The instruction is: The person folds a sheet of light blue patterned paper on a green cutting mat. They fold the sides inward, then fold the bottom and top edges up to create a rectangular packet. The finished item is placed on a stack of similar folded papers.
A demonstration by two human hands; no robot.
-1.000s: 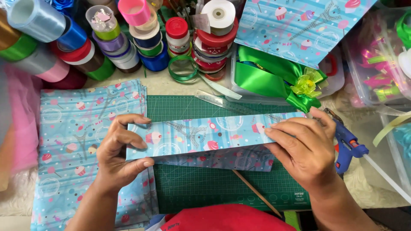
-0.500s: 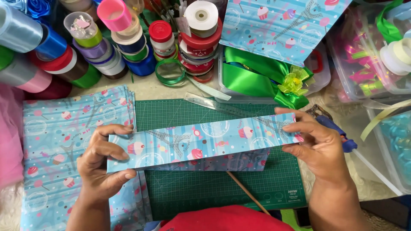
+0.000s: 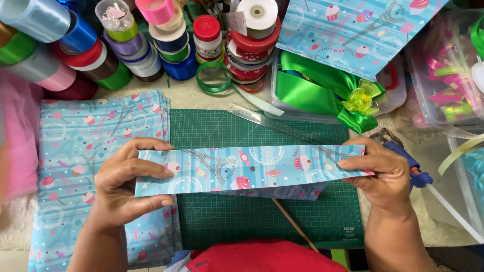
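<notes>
A green cutting mat (image 3: 222, 216) lies in the middle of the desk (image 3: 201, 98), whose bare top shows pale and beige just beyond the mat's far edge. Off the mat's right edge the desk carries a cream, lace-patterned cloth (image 3: 438, 221). Off its left side, past the paper stack, lies pink fabric (image 3: 17, 146). Even, bright light falls from above, with soft shadows.
</notes>
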